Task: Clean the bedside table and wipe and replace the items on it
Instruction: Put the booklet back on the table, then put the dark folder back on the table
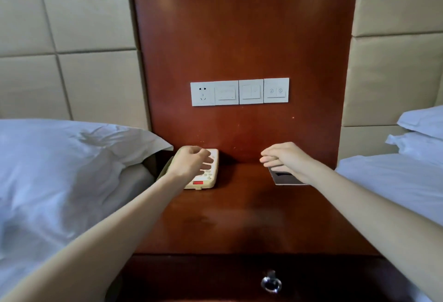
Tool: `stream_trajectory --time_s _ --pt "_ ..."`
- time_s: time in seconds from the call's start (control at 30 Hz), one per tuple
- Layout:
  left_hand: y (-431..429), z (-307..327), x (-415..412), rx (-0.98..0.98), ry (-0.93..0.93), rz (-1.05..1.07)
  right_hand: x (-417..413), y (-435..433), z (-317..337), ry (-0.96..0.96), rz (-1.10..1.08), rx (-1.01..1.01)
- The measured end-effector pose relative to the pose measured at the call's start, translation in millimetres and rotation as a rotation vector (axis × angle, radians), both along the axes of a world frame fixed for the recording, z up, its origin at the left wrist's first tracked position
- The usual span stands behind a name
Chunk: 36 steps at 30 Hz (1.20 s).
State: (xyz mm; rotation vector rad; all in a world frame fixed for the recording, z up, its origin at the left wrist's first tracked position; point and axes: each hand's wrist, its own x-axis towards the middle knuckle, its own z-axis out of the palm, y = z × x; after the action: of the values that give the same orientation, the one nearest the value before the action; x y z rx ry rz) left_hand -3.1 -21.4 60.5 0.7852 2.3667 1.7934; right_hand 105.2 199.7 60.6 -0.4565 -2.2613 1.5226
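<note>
Cream plastic telephone (211,177) is lying back left on the red-brown wooden bench (239,217) under the left hand (189,165), whose grip I cannot tell, while the relaxed, empty right hand (285,157) is hovering over a dark flat card (285,179), so clearing both away is probably calling for firm holds.

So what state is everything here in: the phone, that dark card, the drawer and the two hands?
left hand: fingers bent over the telephone; grip unclear.
telephone: lying flat, keypad up.
right hand: fingers curled above the dark card; hold unclear.
dark card: partly hidden under the right hand.
drawer: shut.
</note>
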Motion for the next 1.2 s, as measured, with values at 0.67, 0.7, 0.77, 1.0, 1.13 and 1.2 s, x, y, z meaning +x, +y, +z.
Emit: stream_trajectory --time_s 0.67,0.7,0.77,1.0,1.13,1.2 --pt "-296 16 -5 -0.176 0.115 0.329 -78 -277 8 0.042 0.478 -0.082" --pt "-310 16 -5 -0.201 0.131 0.374 -81 -291 8 0.051 0.503 -0.08" --pt "-339 14 -3 -0.263 0.181 0.489 -88 -318 6 0.062 0.546 -0.08" --pt "-425 13 -3 -0.565 0.19 0.752 -111 -407 2 0.07 0.67 -0.002" --pt "-450 5 -7 -0.63 0.104 0.844 -121 -446 -3 0.067 0.709 -0.01" --pt "-457 0 -10 -0.634 0.061 0.845 -127 -461 -5 0.067 0.706 -0.018"
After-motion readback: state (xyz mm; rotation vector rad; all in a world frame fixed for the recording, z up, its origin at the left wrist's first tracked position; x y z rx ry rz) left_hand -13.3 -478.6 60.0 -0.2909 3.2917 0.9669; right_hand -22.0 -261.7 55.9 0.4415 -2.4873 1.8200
